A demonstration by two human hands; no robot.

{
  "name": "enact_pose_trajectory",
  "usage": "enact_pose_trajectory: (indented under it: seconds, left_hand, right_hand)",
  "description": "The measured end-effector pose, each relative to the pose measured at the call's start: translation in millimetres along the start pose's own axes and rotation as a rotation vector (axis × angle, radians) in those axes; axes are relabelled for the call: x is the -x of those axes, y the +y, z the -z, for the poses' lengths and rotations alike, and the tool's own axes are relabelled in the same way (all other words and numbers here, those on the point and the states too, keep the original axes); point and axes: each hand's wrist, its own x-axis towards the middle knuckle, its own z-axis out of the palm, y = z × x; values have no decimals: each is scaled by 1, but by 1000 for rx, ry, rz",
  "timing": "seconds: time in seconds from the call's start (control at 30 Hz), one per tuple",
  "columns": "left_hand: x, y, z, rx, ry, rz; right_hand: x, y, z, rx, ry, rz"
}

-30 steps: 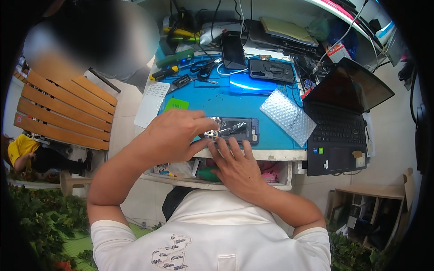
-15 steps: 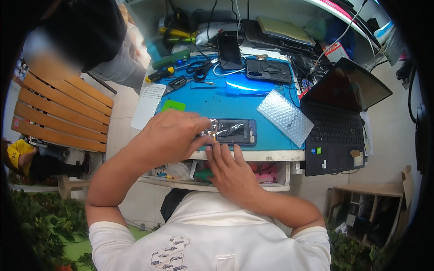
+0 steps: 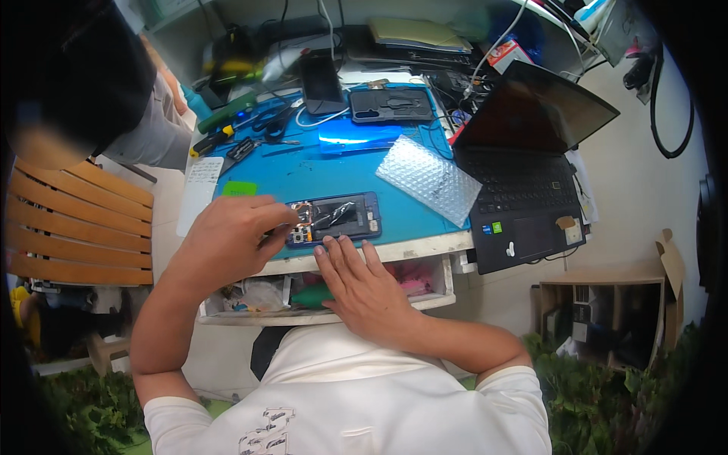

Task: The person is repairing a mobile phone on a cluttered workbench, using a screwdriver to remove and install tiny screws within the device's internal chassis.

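Note:
An opened smartphone point(image 3: 340, 215) lies flat near the front edge of the blue work mat point(image 3: 292, 171), its long side running left to right. Its circuit board and camera parts show at the left end, and dark, glossy film covers the middle. At that left end, thumb and fingers of my left hand point(image 3: 231, 235) are bent together in a pinch; what they hold, if anything, is hidden. My right hand point(image 3: 360, 284) reaches over the open drawer with outstretched fingers, their tips at the phone's near edge. A green card point(image 3: 240, 189) lies beyond my left hand.
Bubble wrap point(image 3: 428, 180) and a black laptop point(image 3: 523, 182) are at the right. Farther back are a blue reflective sheet point(image 3: 356, 138), a dark phone case point(image 3: 390, 104), another phone point(image 3: 321, 82) and screwdrivers point(image 3: 212, 140). Below the tabletop, the drawer point(image 3: 387, 305) stands open. Another person point(image 3: 155, 125) is at far left.
The view has shifted, so the desk sits farther left in it. My left hand has drawn back slightly leftward, uncovering more of the phone's left end. My right hand stays at the near edge.

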Motion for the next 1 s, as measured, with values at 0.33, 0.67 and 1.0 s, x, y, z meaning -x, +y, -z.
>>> enact_pose_trajectory:
  seconds: [0.33, 0.67, 1.0]
  left_hand:
    - [-1, 3, 0, -2, -5, 8]
    - [7, 6, -4, 142, -5, 93]
    - [-14, 6, -42, 475, 260, 140]
  right_hand:
    - [24, 29, 5, -86, 50, -3]
    - [22, 77, 0, -340, 468, -111]
    - [13, 90, -6, -431, 575, -234]
